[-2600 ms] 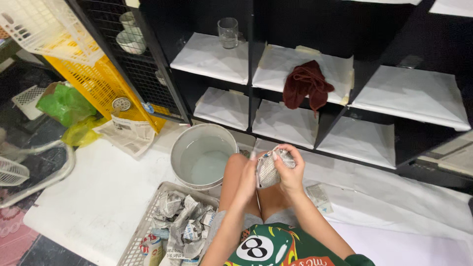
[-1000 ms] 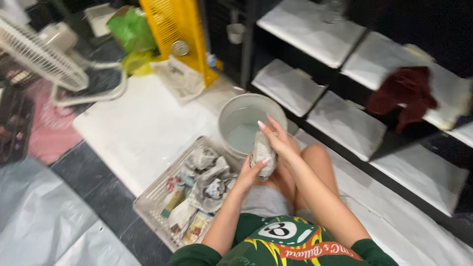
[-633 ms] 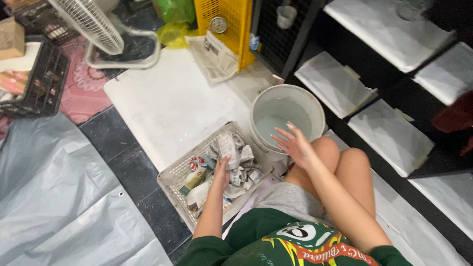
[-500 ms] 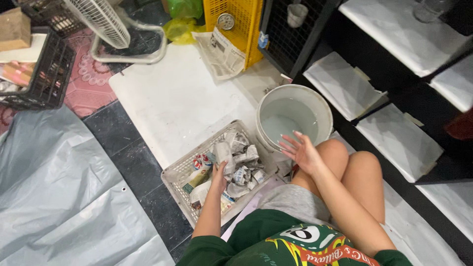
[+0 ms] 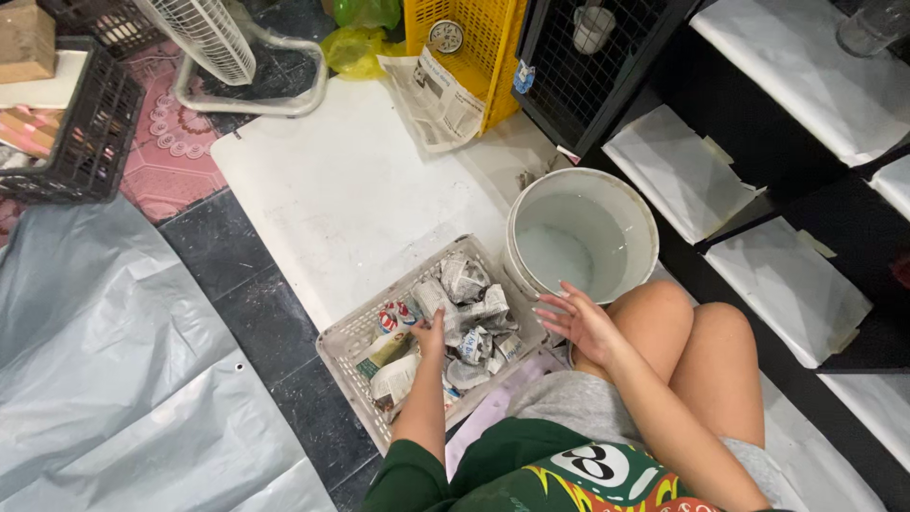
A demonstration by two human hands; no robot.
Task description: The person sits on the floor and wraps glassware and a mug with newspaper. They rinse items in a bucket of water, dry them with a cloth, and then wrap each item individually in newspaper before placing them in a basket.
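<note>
Head view: person seated on floor, knees drawn up. Left hand [image 5: 428, 332] reaches into a white plastic basket [image 5: 353, 334], fingers on one of the newspaper-wrapped bundles [image 5: 471, 313] piled inside. Right hand [image 5: 580, 322] open, fingers spread, hovering just beside the rim of a white bucket [image 5: 580, 235] holding pale liquid. Basket and bucket nearly touching. Folded newspaper [image 5: 428, 95] lies against a yellow crate [image 5: 479, 52]; fan [image 5: 204, 33] upper left.

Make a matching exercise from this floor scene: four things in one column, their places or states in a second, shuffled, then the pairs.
Things:
1. left hand
2. right hand
3. white bucket
4. folded newspaper

Places or states:
A. against the yellow crate
B. open, fingers spread, beside the bucket
C. reaching into the grey basket of paper-wrapped bundles
D. holds water, in front of the knees

Pairs: 1-C, 2-B, 3-D, 4-A
</note>
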